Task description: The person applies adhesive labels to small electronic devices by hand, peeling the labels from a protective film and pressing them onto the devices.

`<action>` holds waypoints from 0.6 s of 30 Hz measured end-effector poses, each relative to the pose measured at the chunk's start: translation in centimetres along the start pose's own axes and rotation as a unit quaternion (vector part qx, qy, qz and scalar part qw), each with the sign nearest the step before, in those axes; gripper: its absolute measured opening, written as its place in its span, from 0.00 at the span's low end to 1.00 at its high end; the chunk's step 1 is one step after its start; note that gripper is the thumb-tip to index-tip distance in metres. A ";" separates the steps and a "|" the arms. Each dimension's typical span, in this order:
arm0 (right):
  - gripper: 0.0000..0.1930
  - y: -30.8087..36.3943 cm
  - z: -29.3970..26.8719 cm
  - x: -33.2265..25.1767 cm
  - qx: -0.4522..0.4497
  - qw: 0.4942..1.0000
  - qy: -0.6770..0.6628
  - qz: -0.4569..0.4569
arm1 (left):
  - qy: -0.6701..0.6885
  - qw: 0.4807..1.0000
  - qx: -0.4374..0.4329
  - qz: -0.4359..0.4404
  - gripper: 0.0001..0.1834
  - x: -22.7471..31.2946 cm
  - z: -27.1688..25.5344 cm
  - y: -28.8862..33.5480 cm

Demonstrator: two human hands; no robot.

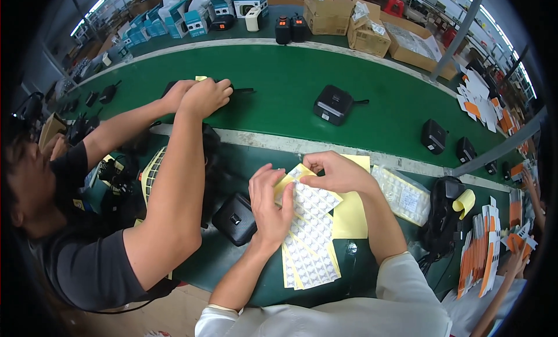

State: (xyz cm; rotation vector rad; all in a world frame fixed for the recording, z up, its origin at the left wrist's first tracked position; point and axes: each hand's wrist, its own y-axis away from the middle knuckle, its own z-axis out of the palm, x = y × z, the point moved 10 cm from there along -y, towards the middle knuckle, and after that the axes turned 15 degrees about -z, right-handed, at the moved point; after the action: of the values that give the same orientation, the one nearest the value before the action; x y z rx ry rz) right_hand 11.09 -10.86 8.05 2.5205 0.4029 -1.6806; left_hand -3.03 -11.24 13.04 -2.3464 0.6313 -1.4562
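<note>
A stack of white sticker sheets (pixel 312 252) with yellow backing lies fanned out before me, printed with rows of small round labels. The uppermost sticker sheet (pixel 318 198) is lifted and tilted at its far end. My left hand (pixel 269 208) has that sheet's left edge between thumb and fingers. At its top edge my right hand (pixel 340 173) pinches with thumb and forefinger; whether a single label is between them cannot be made out. Plain yellow backing paper (pixel 351 218) lies under my right wrist. Beside my left hand sits a black square device (pixel 235 219).
On the green conveyor belt (pixel 267 66) stand a black boxy device with a strap (pixel 333 104) and more devices to the right. A co-worker's arms (pixel 174 180) reach across at left. A bag of labels (pixel 403 196), a black pouch (pixel 444 212) and orange-white cards (pixel 479 247) lie right.
</note>
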 end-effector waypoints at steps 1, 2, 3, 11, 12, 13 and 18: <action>0.11 -0.1 0.1 -0.1 0.002 1.000 0.000 -0.001 | 0.000 1.000 -0.001 0.002 0.14 -0.2 0.1 0.1; 0.12 -0.2 0.4 -0.2 -0.006 1.000 0.017 -0.002 | 0.010 1.000 -0.010 -0.004 0.14 -0.8 0.4 0.3; 0.14 -0.2 0.6 -0.3 -0.015 0.999 0.034 -0.002 | 0.020 1.000 -0.019 -0.010 0.14 -1.1 0.5 0.5; 0.17 0.0 1.0 1.0 -0.057 0.995 0.062 0.057 | -0.064 0.992 0.006 0.110 0.09 1.3 1.3 0.3; 0.18 0.2 0.8 1.4 -0.057 0.991 0.078 0.087 | -0.073 0.990 -0.010 0.118 0.09 1.5 1.8 0.2; 0.19 0.4 0.5 1.9 -0.058 0.987 0.094 0.118 | -0.081 0.988 -0.027 0.126 0.09 1.6 2.3 0.2; 0.20 1.1 -0.4 2.8 -0.075 0.963 0.204 0.161 | -0.088 0.985 -0.037 0.146 0.08 1.8 3.1 0.4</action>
State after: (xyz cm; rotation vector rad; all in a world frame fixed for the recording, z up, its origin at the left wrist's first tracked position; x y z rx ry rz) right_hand 12.80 -11.31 5.54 2.6313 0.1253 -0.9788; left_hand 0.35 -12.44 12.87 -2.2860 0.9462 -1.1022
